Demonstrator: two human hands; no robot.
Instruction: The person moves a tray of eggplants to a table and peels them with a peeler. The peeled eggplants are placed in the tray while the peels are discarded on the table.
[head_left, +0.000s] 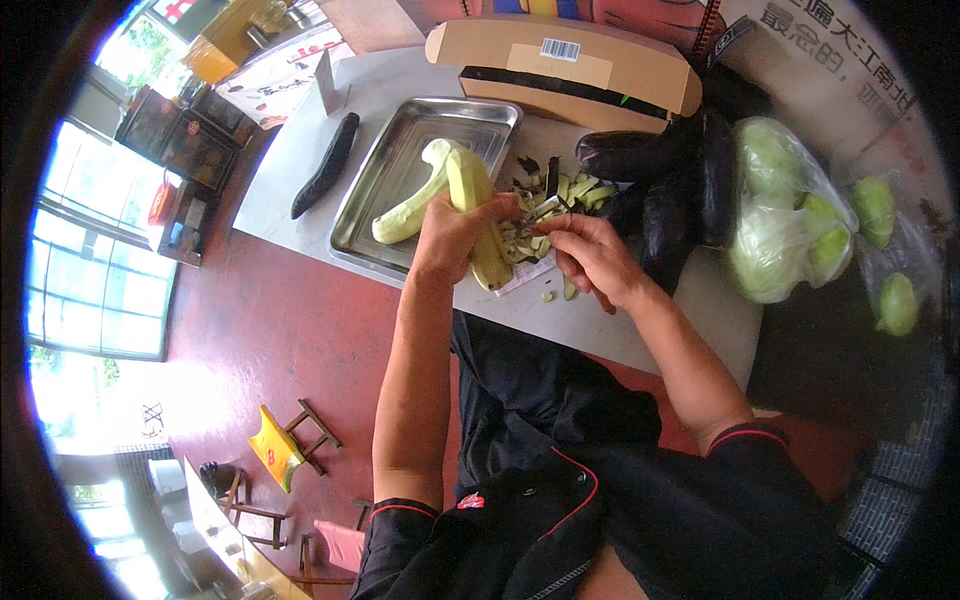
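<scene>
My left hand (454, 236) is wrapped around a peeled, pale green eggplant (468, 178), tilted over the near edge of the table. In my right hand (596, 251) is a small metal peeler (549, 210), partly hidden by the fingers and close to the eggplant's right side. Another peeled eggplant (405, 213) lies in a rectangular stainless steel tray (360, 196), partly behind the held one. Dark and pale peelings (581, 189) are heaped beneath and beyond my right hand. Unpeeled dark purple eggplants (671, 217) are piled to the right of the peelings.
A long dark vegetable (326, 166) lies left of the tray on the grey table (274, 195). An opened cardboard box (570, 82) stands at the back. Plastic bags of pale green vegetables (784, 214) sit at the right. Folding stools (289, 446) stand on the red floor.
</scene>
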